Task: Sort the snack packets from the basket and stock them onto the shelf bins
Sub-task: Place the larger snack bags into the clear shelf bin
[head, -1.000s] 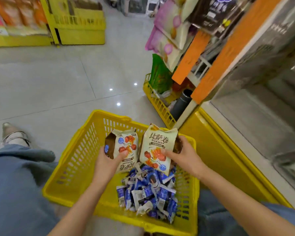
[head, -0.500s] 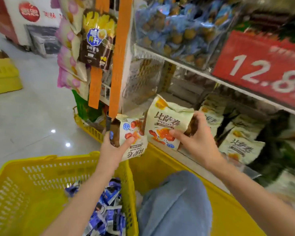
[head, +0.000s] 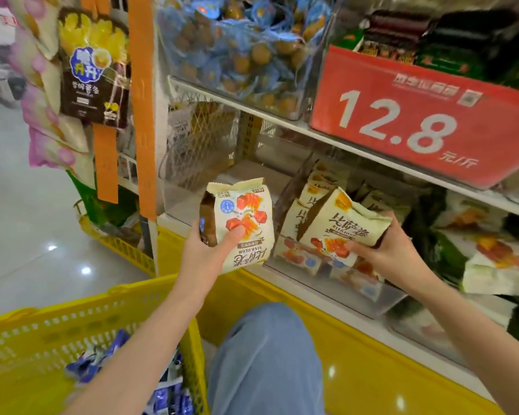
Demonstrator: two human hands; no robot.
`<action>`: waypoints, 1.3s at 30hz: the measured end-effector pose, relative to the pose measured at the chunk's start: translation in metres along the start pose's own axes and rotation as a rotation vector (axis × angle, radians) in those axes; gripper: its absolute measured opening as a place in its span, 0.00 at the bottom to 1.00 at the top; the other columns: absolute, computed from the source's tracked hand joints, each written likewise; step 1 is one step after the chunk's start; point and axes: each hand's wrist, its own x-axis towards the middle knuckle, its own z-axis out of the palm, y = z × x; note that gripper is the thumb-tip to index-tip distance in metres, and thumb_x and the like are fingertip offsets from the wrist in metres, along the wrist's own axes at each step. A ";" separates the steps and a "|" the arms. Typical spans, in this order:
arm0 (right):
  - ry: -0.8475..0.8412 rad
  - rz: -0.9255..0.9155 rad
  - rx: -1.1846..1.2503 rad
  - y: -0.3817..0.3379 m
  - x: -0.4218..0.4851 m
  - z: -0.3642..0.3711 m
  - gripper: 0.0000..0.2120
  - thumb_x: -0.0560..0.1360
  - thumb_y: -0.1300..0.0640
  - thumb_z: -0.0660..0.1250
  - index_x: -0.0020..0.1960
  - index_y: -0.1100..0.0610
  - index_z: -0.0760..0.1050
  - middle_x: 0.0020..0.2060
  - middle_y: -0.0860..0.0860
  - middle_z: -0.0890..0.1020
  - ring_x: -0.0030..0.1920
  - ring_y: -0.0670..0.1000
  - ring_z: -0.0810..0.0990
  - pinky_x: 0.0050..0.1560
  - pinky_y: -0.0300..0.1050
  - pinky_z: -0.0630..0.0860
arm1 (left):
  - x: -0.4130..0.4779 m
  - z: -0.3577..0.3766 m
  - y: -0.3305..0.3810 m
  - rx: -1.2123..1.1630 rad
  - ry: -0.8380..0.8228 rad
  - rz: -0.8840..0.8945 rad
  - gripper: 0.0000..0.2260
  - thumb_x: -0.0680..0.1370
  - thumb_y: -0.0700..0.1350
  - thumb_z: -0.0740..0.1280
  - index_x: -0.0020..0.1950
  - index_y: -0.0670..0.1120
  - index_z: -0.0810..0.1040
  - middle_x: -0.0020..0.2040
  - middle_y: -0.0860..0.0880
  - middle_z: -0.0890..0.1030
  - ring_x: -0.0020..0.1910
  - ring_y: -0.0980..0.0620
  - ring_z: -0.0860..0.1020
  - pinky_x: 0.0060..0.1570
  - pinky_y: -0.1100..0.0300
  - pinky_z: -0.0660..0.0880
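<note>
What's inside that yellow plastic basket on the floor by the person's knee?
The yellow slotted plastic basket holds a heap of small blue-and-white sachets. The person's left forearm crosses over the heap and the picture's edge cuts it off, so their number cannot be seen.

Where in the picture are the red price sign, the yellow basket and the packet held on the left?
Price sign (head: 408, 112): head view, on its red face amid the digits.
Basket (head: 42, 336): head view, on its mesh wall.
Left packet (head: 247, 205): head view, on its printed front.
</note>
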 end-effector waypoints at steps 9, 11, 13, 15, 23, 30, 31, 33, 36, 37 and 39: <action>0.098 -0.211 -0.367 -0.018 -0.001 -0.013 0.44 0.60 0.34 0.70 0.70 0.46 0.58 0.60 0.44 0.73 0.56 0.43 0.74 0.50 0.41 0.76 | 0.007 0.013 0.006 -0.041 -0.017 -0.040 0.19 0.61 0.53 0.74 0.49 0.58 0.74 0.46 0.57 0.82 0.42 0.59 0.82 0.31 0.68 0.76; 0.008 -0.173 -0.527 -0.027 0.009 -0.007 0.42 0.62 0.31 0.67 0.70 0.43 0.54 0.54 0.45 0.77 0.47 0.45 0.78 0.38 0.41 0.78 | 0.008 0.014 0.007 -0.047 -0.025 -0.046 0.22 0.59 0.55 0.73 0.51 0.57 0.74 0.47 0.56 0.83 0.44 0.58 0.82 0.32 0.68 0.76; -0.069 -0.081 -0.572 -0.031 0.020 -0.002 0.40 0.64 0.33 0.68 0.69 0.41 0.52 0.47 0.44 0.79 0.41 0.45 0.79 0.35 0.43 0.79 | 0.009 0.014 0.008 -0.046 -0.033 -0.056 0.23 0.59 0.55 0.73 0.52 0.58 0.74 0.48 0.56 0.83 0.44 0.57 0.82 0.31 0.67 0.76; -0.077 -0.019 -0.536 -0.034 0.026 -0.001 0.39 0.65 0.36 0.71 0.68 0.41 0.55 0.42 0.42 0.78 0.37 0.44 0.79 0.35 0.44 0.80 | 0.009 0.013 0.007 -0.045 -0.044 -0.064 0.21 0.61 0.53 0.74 0.53 0.57 0.75 0.47 0.56 0.83 0.43 0.59 0.82 0.31 0.68 0.76; -0.076 -0.117 -1.049 -0.036 0.021 -0.030 0.39 0.66 0.30 0.65 0.68 0.50 0.60 0.30 0.42 0.69 0.28 0.40 0.68 0.24 0.37 0.60 | 0.011 0.010 0.007 -0.062 -0.088 -0.063 0.22 0.61 0.53 0.74 0.54 0.55 0.75 0.45 0.56 0.83 0.42 0.60 0.82 0.31 0.67 0.77; -0.262 -0.040 -0.904 -0.025 0.028 -0.008 0.38 0.68 0.35 0.67 0.70 0.51 0.58 0.46 0.48 0.77 0.41 0.48 0.74 0.39 0.40 0.71 | 0.010 0.014 0.004 -0.073 -0.111 -0.065 0.15 0.67 0.47 0.75 0.50 0.57 0.75 0.41 0.58 0.83 0.41 0.61 0.82 0.29 0.67 0.76; -0.260 -0.015 -0.869 -0.021 0.025 -0.008 0.40 0.68 0.35 0.67 0.71 0.51 0.56 0.46 0.48 0.76 0.41 0.48 0.74 0.38 0.40 0.70 | 0.010 0.014 0.004 -0.076 -0.114 -0.064 0.15 0.67 0.47 0.75 0.50 0.57 0.75 0.41 0.58 0.83 0.41 0.61 0.82 0.29 0.67 0.76; -0.270 0.021 -0.807 -0.015 0.022 -0.008 0.40 0.68 0.35 0.67 0.72 0.49 0.54 0.44 0.47 0.73 0.41 0.48 0.72 0.37 0.40 0.67 | 0.010 0.014 0.005 -0.076 -0.122 -0.061 0.16 0.66 0.48 0.75 0.50 0.57 0.74 0.41 0.58 0.83 0.41 0.61 0.82 0.29 0.67 0.76; -0.293 0.038 -0.743 -0.015 0.020 -0.009 0.40 0.68 0.39 0.70 0.72 0.48 0.53 0.58 0.51 0.74 0.55 0.52 0.73 0.52 0.45 0.73 | 0.009 0.011 0.005 -0.067 -0.139 -0.054 0.15 0.67 0.47 0.75 0.49 0.57 0.74 0.39 0.60 0.83 0.40 0.62 0.82 0.29 0.67 0.76; -0.247 -0.022 -0.750 -0.019 0.019 -0.008 0.42 0.67 0.40 0.70 0.74 0.48 0.52 0.66 0.53 0.70 0.64 0.53 0.69 0.62 0.49 0.69 | 0.009 0.010 0.004 -0.047 -0.157 -0.043 0.15 0.67 0.47 0.75 0.49 0.56 0.74 0.39 0.61 0.83 0.40 0.62 0.82 0.29 0.68 0.76; -0.108 -0.190 -0.614 -0.036 0.011 -0.002 0.46 0.65 0.37 0.68 0.75 0.49 0.51 0.72 0.51 0.63 0.71 0.49 0.60 0.70 0.48 0.60 | 0.009 0.005 0.004 0.021 -0.224 -0.002 0.15 0.67 0.47 0.75 0.49 0.56 0.74 0.39 0.62 0.83 0.40 0.62 0.82 0.30 0.69 0.76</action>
